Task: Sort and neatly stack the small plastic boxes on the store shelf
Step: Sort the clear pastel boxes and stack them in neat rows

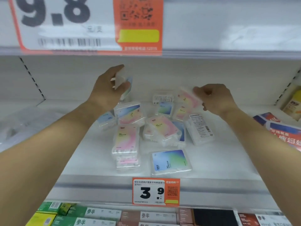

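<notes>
Head view: both bare arms reach into a white store shelf (211,160) scattered with small clear plastic boxes. The left hand (107,88), raised above the far left of the pile, is closed around a blue-labelled box (126,86) held on edge, thumb on top and fingers curled beneath. The right hand (216,98), at the far right, pinches a pink-labelled box (187,98) by its right edge, tilted with its label facing the camera and its lower part near the boxes below; motion blur hides whether they touch.

The loose boxes (161,129) lie in a jumble across the middle of the shelf: some flat, some leaning on one another, one turned barcode side up at the right. A pink-labelled stack (126,144) sits left of centre, and a single blue-labelled box (170,162) lies flat nearest the front edge. A price tag reading 3.9 (156,191) hangs on the shelf rail just below it.
</notes>
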### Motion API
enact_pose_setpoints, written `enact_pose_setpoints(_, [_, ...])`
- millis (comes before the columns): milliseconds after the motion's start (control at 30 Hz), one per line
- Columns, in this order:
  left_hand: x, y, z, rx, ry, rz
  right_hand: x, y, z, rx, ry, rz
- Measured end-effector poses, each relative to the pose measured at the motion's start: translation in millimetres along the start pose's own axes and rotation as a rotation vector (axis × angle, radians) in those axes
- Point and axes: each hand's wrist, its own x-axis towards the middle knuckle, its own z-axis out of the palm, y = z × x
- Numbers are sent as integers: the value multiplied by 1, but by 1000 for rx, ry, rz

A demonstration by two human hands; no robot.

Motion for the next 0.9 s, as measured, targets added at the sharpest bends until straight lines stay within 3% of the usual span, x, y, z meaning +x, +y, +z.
enact_pose_setpoints(133, [-7, 2, 12, 147, -176, 41, -19, -11, 30, -278, -47, -269])
enact_pose_setpoints(233, [-19, 4, 12, 284, -370, 80, -26, -10, 37, -328, -54, -367])
enact_pose_setpoints(300, [-24, 5, 3, 209, -341, 41, -32, -8, 35, -291, 15, -407])
enact_pose_setpoints(367, [-22, -2, -9, 33, -78, -62, -40, -7, 30, -193, 76, -354])
enact_pose_setpoints(433, [-16, -23, -21, 128, 130, -172, -48, -10, 24, -173, 70, -219])
enact_pose_setpoints(467, [-14, -36, -26, 266, 116, -240, -52, -11, 20, -211, 26, -126])
enact_pose_setpoints(567, [-18, -63, -34, 485, -190, -418, -61, -10, 15, -463, -271, 152])
enact_pose_setpoints(667, [-23, -70, -27, 349, -311, -466, -62, -15, 17, -482, -450, 244])
enact_pose_setpoints(800, [-30, -74, -16, 166, -321, -374, -62, -27, 11, -370, -519, 271])
enact_pose_setpoints(900, [-32, -64, -17, 71, -415, -334, -64, -29, 9, -352, -561, 282])
